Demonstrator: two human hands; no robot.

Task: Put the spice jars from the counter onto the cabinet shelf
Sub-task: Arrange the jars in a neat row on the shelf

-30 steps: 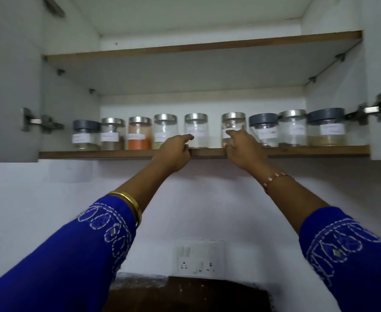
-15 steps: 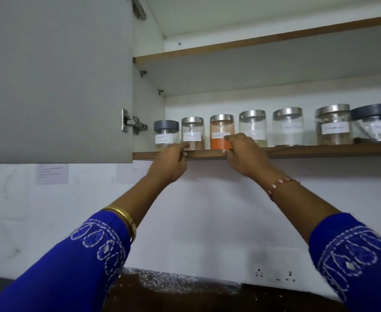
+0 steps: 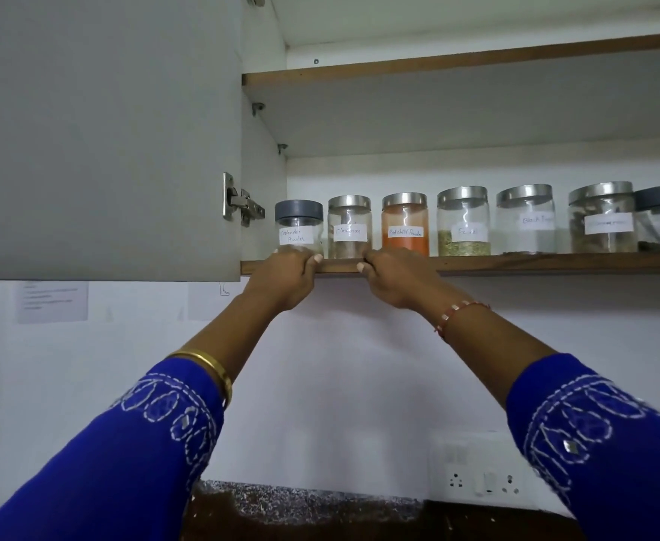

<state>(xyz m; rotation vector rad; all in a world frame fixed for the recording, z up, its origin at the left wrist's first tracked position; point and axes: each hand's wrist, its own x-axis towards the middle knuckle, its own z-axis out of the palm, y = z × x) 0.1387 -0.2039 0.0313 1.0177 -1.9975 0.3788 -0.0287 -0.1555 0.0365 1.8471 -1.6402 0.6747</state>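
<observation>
- Both hands curl at the shelf point(image 3: 515, 263) edge: left hand point(image 3: 287, 277) touching the coriander jar point(image 3: 299, 228), right hand point(image 3: 392, 275) below the chilli jar point(image 3: 405, 224); a firm hold isn't clear.
- Jars look shelved; this seems final straightening, needing gentle nudges next.

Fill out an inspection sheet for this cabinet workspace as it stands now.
Surface: wooden cabinet shelf, seven jars standing along it in a row; the seventh is cut by the picture's right edge.
Job's things: grey-lidded coriander powder jar leftmost, then cinnamon jar, red chilli powder jar, all upright.
Clutter: nothing seen.
Grips: left hand at the shelf edge below the coriander jar, right hand below the chilli jar; whether fingers touch the jars, cannot tell.
Cables: nothing seen.
Surroundings: open cabinet door, wall socket panel, paper notes on the wall, dark counter.
</observation>
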